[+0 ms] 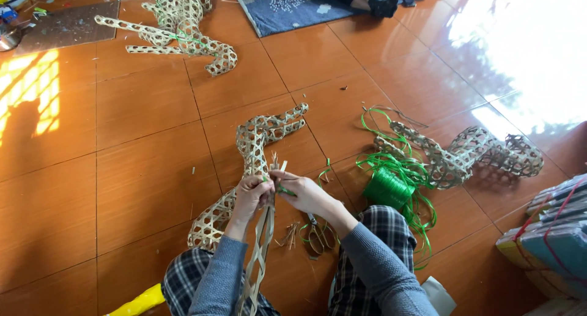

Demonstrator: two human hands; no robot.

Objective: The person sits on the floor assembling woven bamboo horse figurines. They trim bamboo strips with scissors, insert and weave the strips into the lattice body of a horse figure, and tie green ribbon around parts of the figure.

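Seated on the tiled floor (122,187), I pinch the woven bamboo frame (254,151) in my left hand (251,195) while my right hand (304,192) grips a green strip (285,191) at the joint. I judge tension must stay firm. Scissors (316,235) lie near; the green spool (386,187) sits beyond, finished frames (177,22) farthest.

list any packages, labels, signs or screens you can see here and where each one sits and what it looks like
Stack of flat bundles: far right edge of the floor, teal, blue and yellow slabs tied with red string.
Green ribbon spool: on the floor right of the right hand, round, bright green.
No labels, signs or screens show.
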